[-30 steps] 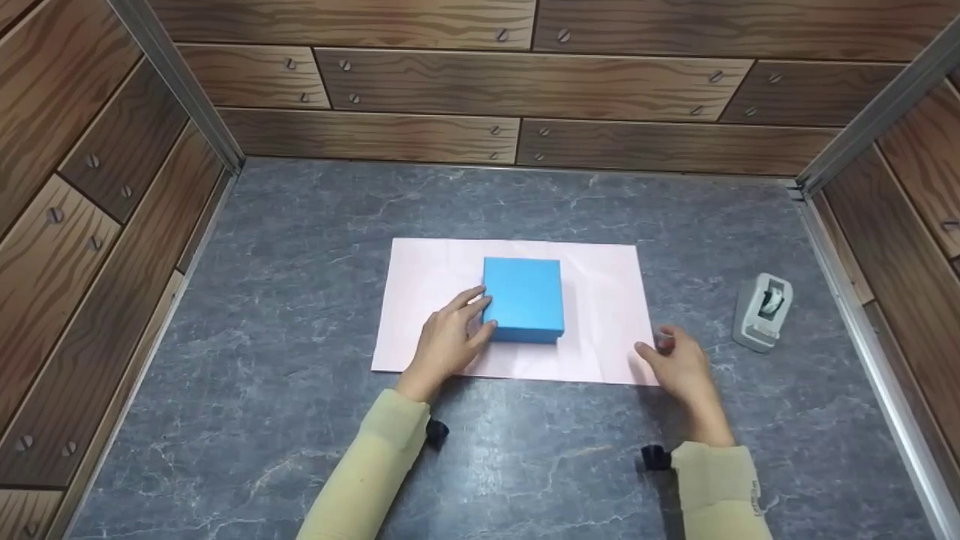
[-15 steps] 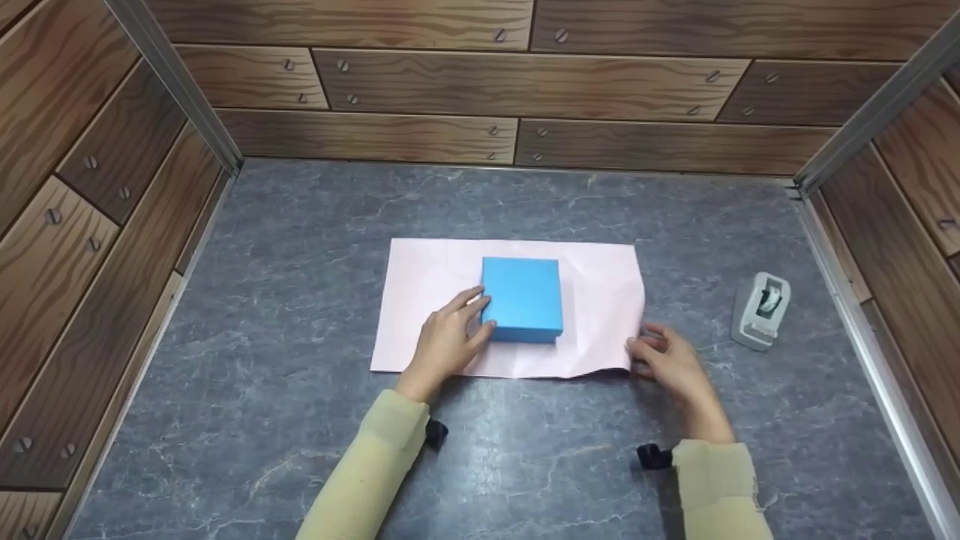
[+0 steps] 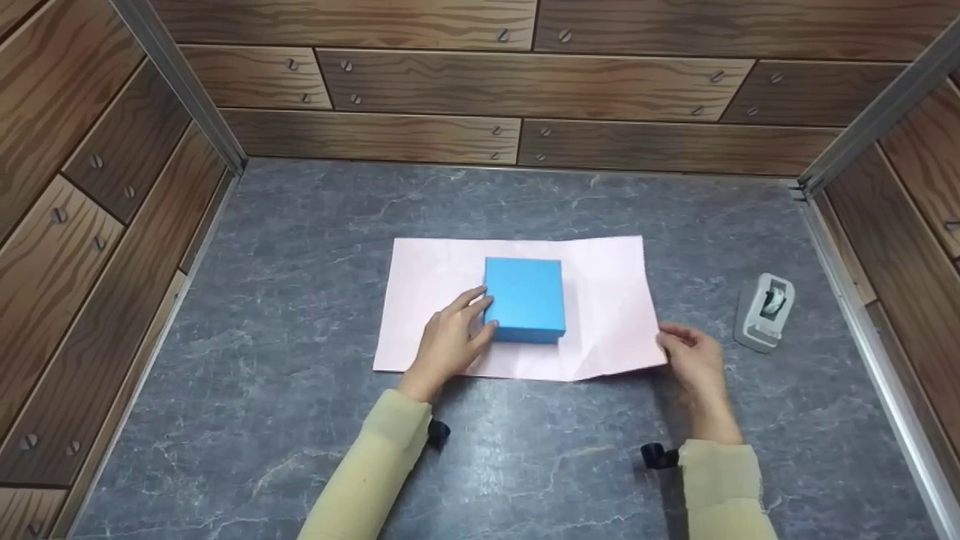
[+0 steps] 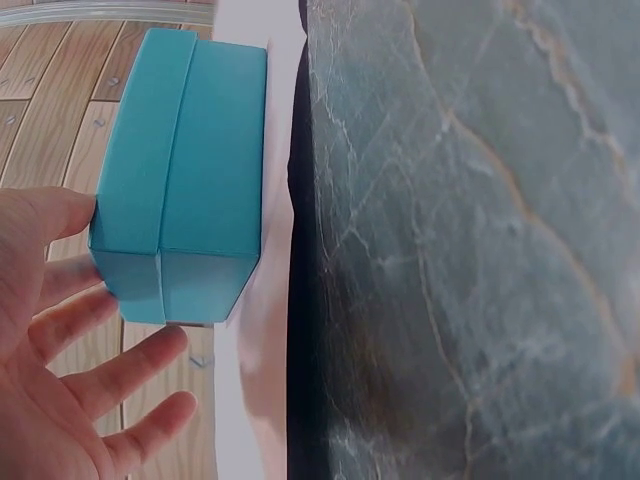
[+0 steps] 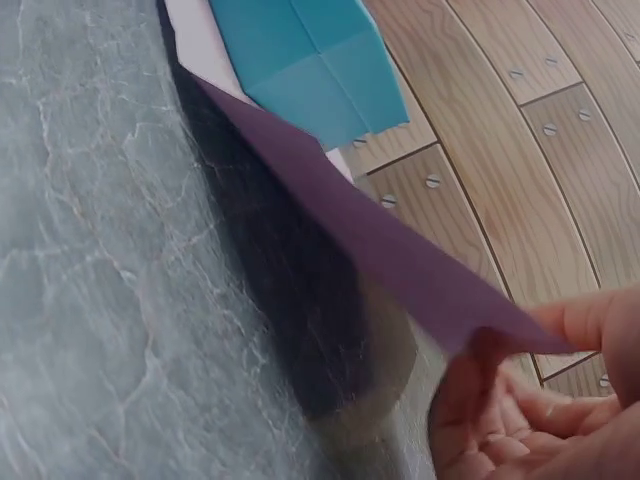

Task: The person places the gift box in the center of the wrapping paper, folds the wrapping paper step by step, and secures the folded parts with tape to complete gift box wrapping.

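Note:
A blue lidded box (image 3: 524, 294) sits on a pale pink sheet of paper (image 3: 611, 307), a little toward the sheet's middle. My left hand (image 3: 447, 341) touches the box's left side with spread, fairly straight fingers; the left wrist view shows the thumb and fingertips against the teal-looking box (image 4: 185, 180). My right hand (image 3: 697, 367) pinches the paper's near right corner between thumb and fingers. In the right wrist view that corner of the paper (image 5: 400, 260) is lifted off the table, its underside looking purple in shade.
A grey tape dispenser (image 3: 763, 311) stands to the right of the paper. The grey marbled table (image 3: 525, 465) is bounded by wood-patterned walls (image 3: 517, 82) at the back and both sides, with metal rails along the edges.
My right hand has taken hold of the paper's right corner, first bending the edge inward, then drawing it outward and up. The left hand and the box have stayed in place.

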The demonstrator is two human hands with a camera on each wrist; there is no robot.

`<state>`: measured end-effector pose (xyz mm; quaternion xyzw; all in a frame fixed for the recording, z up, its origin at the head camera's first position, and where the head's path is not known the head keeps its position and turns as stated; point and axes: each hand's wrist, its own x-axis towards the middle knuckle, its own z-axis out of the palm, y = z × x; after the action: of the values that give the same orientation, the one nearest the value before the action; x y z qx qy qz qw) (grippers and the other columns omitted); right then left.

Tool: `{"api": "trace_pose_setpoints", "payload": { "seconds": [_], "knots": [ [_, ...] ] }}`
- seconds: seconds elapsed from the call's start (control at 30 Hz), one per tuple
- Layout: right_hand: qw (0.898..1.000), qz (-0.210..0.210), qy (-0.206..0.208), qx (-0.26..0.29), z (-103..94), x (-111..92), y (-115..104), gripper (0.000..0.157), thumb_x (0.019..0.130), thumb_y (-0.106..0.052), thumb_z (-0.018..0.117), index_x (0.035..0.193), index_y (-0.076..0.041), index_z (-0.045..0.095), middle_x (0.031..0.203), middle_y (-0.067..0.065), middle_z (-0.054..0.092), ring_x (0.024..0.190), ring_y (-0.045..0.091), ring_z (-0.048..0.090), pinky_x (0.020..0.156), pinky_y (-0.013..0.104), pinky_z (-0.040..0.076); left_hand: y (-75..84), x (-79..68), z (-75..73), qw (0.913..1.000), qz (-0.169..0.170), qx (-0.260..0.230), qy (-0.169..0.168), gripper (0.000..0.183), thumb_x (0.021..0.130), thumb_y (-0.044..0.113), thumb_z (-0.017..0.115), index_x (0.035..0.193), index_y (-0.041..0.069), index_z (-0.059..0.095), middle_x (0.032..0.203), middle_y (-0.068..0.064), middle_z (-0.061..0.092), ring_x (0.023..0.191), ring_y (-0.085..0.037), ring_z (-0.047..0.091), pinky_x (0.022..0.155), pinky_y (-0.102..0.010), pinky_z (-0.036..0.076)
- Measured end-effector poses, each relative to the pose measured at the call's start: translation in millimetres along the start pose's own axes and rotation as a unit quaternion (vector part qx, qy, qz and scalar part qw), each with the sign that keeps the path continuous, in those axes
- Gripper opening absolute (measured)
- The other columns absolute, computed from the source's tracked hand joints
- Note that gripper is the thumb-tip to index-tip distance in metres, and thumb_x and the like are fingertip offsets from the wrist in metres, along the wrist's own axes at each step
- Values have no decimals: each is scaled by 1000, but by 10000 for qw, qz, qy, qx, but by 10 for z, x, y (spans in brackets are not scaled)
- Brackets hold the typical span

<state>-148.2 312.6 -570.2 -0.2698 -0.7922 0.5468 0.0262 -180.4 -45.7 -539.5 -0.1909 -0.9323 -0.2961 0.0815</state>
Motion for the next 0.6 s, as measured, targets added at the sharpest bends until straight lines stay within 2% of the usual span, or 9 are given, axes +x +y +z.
{"api": "trace_pose_setpoints", "payload": {
  "seconds": [0.1,0.2,0.3,0.43,0.6],
  "knots": [
    [9989,171,122,428,-4,-69,-80,32,82,-19,65,108,-1,60,87,5,62,72,12,59,53,19,46,8,-1,4,10000,-3,-19,0,45,87,38,57,126,15,56,135,2,44,116,-16,48,90,-42,41],
    [9970,352,-41,688,-2,-209,-261,34,82,-17,64,110,1,57,89,6,60,73,10,59,58,22,50,5,5,6,10000,-11,-9,12,45,87,38,57,126,15,56,135,3,44,117,-16,47,91,-42,41],
    [9965,460,-340,607,-8,-316,-401,37,85,-17,59,114,5,54,95,11,58,74,11,59,62,28,52,4,8,7,10000,-20,0,5,45,87,38,56,126,15,55,135,3,44,117,-16,47,90,-42,42],
    [9953,570,-624,479,-10,-379,-468,38,87,-17,55,116,8,52,98,15,57,72,12,61,62,30,53,8,6,4,10000,-50,2,-31,45,88,38,56,126,15,55,136,3,44,118,-15,47,91,-41,41],
    [9963,431,-707,245,-3,-400,-475,37,87,-18,55,113,8,54,97,14,57,72,12,59,61,29,53,13,1,10,10000,-14,35,-23,45,88,38,56,126,14,55,135,1,44,116,-17,48,91,-41,42]
  ]
}}
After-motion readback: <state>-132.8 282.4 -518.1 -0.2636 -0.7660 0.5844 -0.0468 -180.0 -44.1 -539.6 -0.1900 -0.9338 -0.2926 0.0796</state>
